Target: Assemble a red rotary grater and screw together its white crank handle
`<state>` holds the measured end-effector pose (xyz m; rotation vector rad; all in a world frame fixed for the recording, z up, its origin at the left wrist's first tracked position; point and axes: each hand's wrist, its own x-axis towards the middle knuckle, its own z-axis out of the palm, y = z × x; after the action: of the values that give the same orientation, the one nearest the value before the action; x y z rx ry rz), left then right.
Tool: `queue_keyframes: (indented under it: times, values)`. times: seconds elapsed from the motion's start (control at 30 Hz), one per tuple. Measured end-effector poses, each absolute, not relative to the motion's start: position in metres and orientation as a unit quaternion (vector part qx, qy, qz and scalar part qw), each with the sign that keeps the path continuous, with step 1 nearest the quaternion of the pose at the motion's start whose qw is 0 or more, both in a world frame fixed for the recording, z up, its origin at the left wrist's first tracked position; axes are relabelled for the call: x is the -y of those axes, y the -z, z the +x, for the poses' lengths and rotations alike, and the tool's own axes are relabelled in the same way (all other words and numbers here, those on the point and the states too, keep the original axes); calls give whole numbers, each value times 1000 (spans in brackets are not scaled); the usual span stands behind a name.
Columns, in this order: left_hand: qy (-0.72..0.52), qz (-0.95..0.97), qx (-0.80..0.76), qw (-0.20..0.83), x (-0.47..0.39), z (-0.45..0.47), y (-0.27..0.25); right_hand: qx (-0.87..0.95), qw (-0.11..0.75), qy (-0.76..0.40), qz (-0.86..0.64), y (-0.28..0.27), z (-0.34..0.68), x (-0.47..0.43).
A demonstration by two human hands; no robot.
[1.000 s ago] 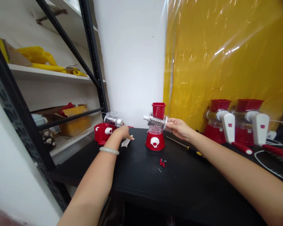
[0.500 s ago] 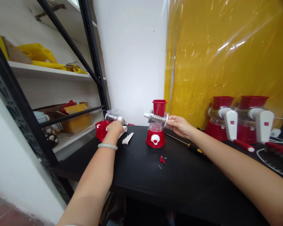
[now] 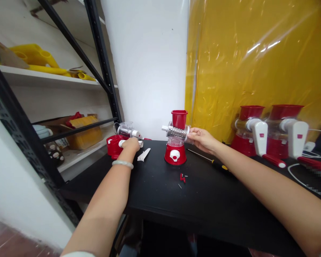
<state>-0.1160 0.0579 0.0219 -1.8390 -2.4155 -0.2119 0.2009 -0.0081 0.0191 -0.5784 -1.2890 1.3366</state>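
A rotary grater (image 3: 179,119) with a red hopper, perforated metal drum and red base stands upright on the black table. My right hand (image 3: 203,140) has its fingers closed on the drum's right end. On the left, my left hand (image 3: 131,144) is closed around a white plastic part (image 3: 141,144) that shows at both sides of the fist; its full shape is hidden. Just behind that hand lie a red base (image 3: 113,147) and a clear body with a metal drum (image 3: 125,131). A flat white crank piece (image 3: 143,155) rests on the table beside it.
Small red parts (image 3: 182,178) and a thin metal pin (image 3: 179,186) lie before the grater. A screwdriver (image 3: 215,163) is under my right forearm. Two assembled graters (image 3: 250,130) stand at the right, near a white cable (image 3: 294,175). A black-framed shelf (image 3: 104,64) borders the left.
My left hand has turned slightly, and the white part in it shows more at both sides. My right hand stays at the grater's drum. The whole view has shifted a little.
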Motion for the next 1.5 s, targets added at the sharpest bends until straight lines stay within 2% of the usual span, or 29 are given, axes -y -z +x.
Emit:
queue_keyframes:
  times: [0.33,0.7,0.83,0.93,1.2,1.33,1.5]
  values:
    - [70,-605,792,52,-58,-115,-22,567,558,-529,-297,-22,213,4]
    - [98,-615,781,43,-62,-122,-19,645,457,-469,-394,-60,262,18]
    - [144,-623,767,61,-64,-122,-24,647,491,-428,-396,-68,276,20]
    - [175,-633,751,71,-64,-119,-28,649,504,-390,-415,-63,270,16]
    - [235,-674,699,47,-58,-106,-33,724,439,-251,-469,-41,223,12]
    - [252,-685,682,57,-55,-96,-33,754,414,-242,-450,-41,207,12]
    - [234,-692,681,52,-53,-90,-30,744,442,-257,-430,-35,202,1]
